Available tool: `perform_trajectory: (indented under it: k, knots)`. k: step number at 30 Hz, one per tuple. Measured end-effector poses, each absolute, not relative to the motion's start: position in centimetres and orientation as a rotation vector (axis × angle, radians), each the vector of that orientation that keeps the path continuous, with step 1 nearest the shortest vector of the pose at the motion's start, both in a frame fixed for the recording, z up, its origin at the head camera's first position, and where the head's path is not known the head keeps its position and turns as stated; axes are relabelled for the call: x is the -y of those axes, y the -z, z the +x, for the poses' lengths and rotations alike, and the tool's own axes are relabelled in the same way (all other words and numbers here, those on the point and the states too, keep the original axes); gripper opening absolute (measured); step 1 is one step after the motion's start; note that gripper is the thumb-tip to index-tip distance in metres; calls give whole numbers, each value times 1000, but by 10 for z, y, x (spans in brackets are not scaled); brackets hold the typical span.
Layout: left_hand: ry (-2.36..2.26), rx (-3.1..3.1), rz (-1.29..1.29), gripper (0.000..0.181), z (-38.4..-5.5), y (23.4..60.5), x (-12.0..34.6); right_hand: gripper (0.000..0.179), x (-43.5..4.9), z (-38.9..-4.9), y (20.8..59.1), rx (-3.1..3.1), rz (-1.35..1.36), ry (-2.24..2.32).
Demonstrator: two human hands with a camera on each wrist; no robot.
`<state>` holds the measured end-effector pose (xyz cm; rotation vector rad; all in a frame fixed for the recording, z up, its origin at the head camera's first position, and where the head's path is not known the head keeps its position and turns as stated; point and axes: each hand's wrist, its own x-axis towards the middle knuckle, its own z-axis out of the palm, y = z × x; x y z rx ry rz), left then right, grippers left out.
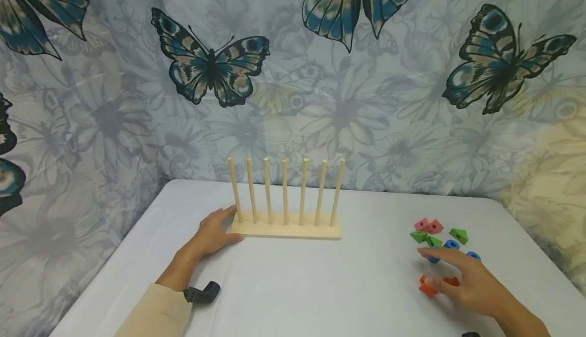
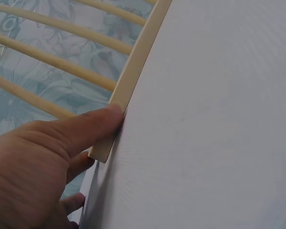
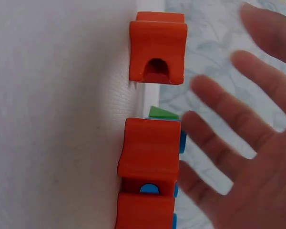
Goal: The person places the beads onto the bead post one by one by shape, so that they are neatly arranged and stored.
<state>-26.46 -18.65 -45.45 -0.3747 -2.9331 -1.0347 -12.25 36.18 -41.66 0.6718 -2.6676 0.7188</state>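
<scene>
A light wooden peg rack (image 1: 286, 231) with several upright dowels stands toward the back of the table. My left hand (image 1: 212, 233) holds the left end of its base, thumb at the front edge and other fingers round the end and behind. In the left wrist view, the thumb lies against the base (image 2: 136, 67). Over at the right, my right hand (image 1: 476, 283) hovers with fingers spread above orange star-like blocks (image 1: 428, 288), holding nothing. The right wrist view shows an orange block (image 3: 157, 47) with a hole, apart from the fingertips; more orange blocks (image 3: 150, 148) sit below it.
Behind the orange blocks lie blue pieces with holes (image 1: 451, 244), green triangular blocks (image 1: 459, 235) and pink blocks (image 1: 435, 226). A white table (image 1: 320, 286) spreads in front of the rack. Butterfly-patterned fabric (image 1: 343, 113) hangs behind its far edge.
</scene>
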Motion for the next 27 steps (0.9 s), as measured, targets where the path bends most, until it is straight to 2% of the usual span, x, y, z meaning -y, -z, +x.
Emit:
perform_trajectory:
  k: [11,27]
  knots:
    - [1058,2926,-359,85,-262,456,188,50,-371,-125,426,2805,796,-842]
    - [1036,2931,-351,84,-258,455,186,38,-360,-125,428,2827,590,-623]
